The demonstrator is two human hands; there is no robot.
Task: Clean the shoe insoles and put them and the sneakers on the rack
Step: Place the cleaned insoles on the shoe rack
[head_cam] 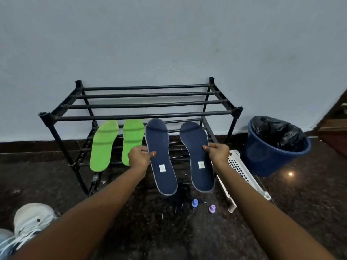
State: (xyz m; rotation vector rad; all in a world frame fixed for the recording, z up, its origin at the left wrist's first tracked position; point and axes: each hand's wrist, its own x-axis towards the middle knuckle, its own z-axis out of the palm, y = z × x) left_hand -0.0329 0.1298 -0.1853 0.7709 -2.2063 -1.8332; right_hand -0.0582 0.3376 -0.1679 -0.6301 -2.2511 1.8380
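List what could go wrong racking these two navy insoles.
The rack has spaced bars; an insole could slip through. Left grip pinches the left navy insole, right grip the right navy insole, by one edge only; either could drop. The left one sits near the green insoles and could knock them.

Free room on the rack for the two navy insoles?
Top tier is bare end to end. Lower tier: the half right of the green insoles looks free behind the navy insoles the hands hold. Left half is taken; floor in front is littered.
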